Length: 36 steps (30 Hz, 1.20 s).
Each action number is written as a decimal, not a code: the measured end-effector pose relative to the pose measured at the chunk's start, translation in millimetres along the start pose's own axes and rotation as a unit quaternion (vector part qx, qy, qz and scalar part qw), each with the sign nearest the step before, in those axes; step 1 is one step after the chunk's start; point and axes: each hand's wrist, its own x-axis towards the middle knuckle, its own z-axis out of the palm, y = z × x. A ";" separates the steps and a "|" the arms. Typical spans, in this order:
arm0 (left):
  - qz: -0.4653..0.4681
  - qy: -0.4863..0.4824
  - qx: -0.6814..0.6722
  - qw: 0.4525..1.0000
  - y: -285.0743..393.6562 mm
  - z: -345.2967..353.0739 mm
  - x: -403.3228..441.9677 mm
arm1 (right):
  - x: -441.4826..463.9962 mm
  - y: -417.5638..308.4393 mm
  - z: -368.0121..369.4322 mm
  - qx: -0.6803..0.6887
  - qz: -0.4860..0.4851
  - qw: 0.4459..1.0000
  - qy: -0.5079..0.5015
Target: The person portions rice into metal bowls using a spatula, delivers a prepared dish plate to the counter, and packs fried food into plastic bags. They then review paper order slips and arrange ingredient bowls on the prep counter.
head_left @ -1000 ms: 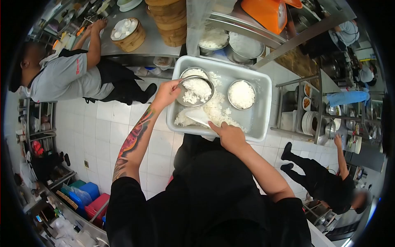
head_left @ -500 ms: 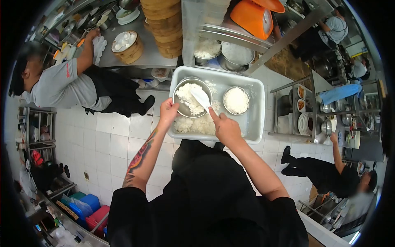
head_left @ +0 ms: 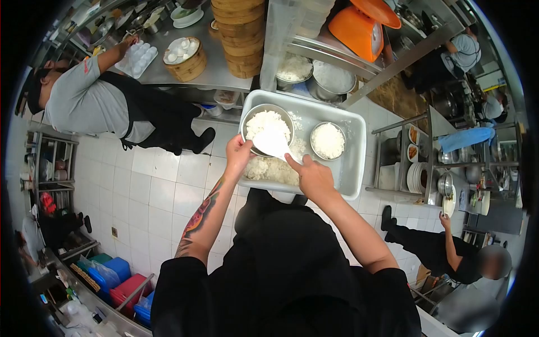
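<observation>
My left hand (head_left: 238,155) grips the near left rim of a round metal bowl (head_left: 289,119) with white rice (head_left: 263,121) in it. In my right hand (head_left: 313,177) is a white rice paddle (head_left: 271,143), its blade flat over the rice in that bowl. The forefinger lies along the handle. Both sit over a large pale tub (head_left: 355,168), where loose rice (head_left: 269,170) lies along the near left side. A second metal bowl (head_left: 328,141), full of rice, stands in the tub on the right, apart from my hands.
Beyond the tub are pots of rice (head_left: 295,67), an orange scale (head_left: 359,33) and stacked bamboo steamers (head_left: 238,39). A co-worker (head_left: 106,106) stands at the left counter by a tray of eggs (head_left: 137,58). Another person (head_left: 449,253) holds a plate at the right rack (head_left: 404,157).
The paddle has turned from a steep edge-on tilt to lying flat across the rice in the bowl. The left co-worker's arm has shifted, and the person at right now holds a plate.
</observation>
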 end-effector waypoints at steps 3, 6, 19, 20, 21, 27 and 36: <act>-0.013 -0.001 0.001 1.000 1.6 -4.0 -1.2 | -10.4 10.4 -29.0 0.085 0.017 0.995 -0.047; -0.015 0.005 -0.034 0.999 0.3 1.8 -6.4 | -6.4 14.6 -15.5 0.204 0.041 0.978 0.019; 0.028 -0.038 0.073 0.996 3.1 -11.5 -19.9 | -20.1 13.6 -9.6 0.081 0.000 0.997 0.015; 0.031 -0.070 0.121 0.990 -0.9 -19.0 -21.6 | -17.9 15.0 1.0 0.040 -0.021 0.999 0.024; 0.033 -0.101 0.170 0.980 3.2 -21.9 -25.6 | -18.2 15.5 4.3 0.042 -0.024 0.999 0.022; 0.015 -0.126 0.186 0.974 -8.2 -12.7 -38.6 | -31.4 18.2 38.6 0.064 -0.023 0.996 0.053; 0.207 -0.205 0.319 0.902 15.9 -32.7 13.0 | -41.3 50.5 62.3 0.001 -0.044 0.984 0.174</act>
